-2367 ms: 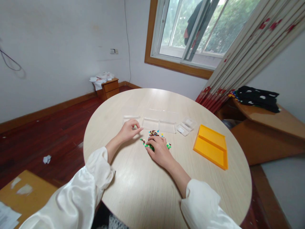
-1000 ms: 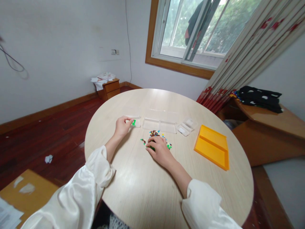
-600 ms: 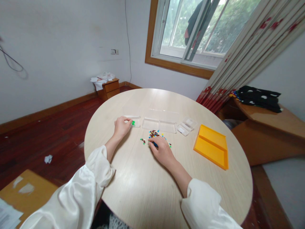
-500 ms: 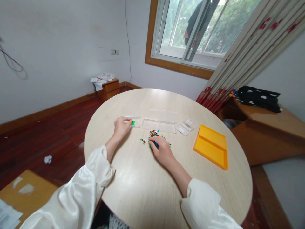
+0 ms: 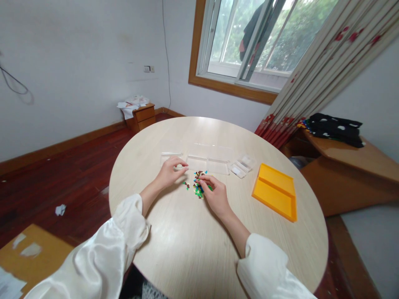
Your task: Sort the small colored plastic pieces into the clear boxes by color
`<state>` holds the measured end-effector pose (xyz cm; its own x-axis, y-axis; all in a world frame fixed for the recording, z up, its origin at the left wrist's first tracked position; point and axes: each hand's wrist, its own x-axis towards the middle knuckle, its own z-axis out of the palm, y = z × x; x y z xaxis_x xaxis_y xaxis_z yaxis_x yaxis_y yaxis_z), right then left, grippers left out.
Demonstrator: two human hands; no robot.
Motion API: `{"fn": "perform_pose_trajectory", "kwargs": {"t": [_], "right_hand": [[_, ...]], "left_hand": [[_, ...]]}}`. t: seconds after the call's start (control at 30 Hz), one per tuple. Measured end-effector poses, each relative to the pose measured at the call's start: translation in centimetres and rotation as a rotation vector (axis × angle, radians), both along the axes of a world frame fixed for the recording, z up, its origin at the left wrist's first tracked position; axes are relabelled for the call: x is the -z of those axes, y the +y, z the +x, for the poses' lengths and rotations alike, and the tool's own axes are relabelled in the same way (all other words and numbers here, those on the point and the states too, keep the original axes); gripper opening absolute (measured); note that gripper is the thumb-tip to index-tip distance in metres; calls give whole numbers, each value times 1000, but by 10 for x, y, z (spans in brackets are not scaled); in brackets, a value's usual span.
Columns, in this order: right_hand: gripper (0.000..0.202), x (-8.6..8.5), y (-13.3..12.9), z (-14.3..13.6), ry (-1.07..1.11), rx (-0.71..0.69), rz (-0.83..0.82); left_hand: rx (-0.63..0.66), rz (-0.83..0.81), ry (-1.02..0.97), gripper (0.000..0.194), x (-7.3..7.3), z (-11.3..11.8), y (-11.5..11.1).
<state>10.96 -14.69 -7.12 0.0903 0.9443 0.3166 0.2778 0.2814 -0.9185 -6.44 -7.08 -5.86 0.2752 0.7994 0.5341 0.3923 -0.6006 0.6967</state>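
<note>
A pile of small multicoloured pieces (image 5: 198,192), green, brown, blue and cream, lies on the round table. My right hand (image 5: 215,195) is at the pile's right side, fingertips pinched over the pieces; what they hold is too small to make out. To the left, my left hand (image 5: 170,172) hovers in front of a clear tray (image 5: 165,156), thumb and fingers apart with nothing visible between them. A few stray pieces (image 5: 186,185) lie between the hands. Behind the pile stands a clear two-compartment box (image 5: 208,160).
A small clear case (image 5: 242,166) lies open right of the clear box. Farther right is an orange two-part tray (image 5: 274,191). The pale round table (image 5: 187,253) has a cardboard box (image 5: 37,257) at its lower left and a wooden cabinet (image 5: 346,178) at its right.
My left hand has moved right and nearer, away from the left clear tray, and the green piece at its fingertips is no longer seen. My right hand has shifted slightly, uncovering more of the pile.
</note>
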Motion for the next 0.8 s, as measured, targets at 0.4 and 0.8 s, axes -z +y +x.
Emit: {"fn": "perform_pose_trajectory", "kwargs": {"t": [0.4,0.8], "right_hand": [[6,-11,-1,3,-26,70,122],[10,-11,-1,3,-98,55,121]], "left_hand": [[337,-77,-51,12,-1,20,-22],[333,-89,-39,13,-4,19,-23]]}}
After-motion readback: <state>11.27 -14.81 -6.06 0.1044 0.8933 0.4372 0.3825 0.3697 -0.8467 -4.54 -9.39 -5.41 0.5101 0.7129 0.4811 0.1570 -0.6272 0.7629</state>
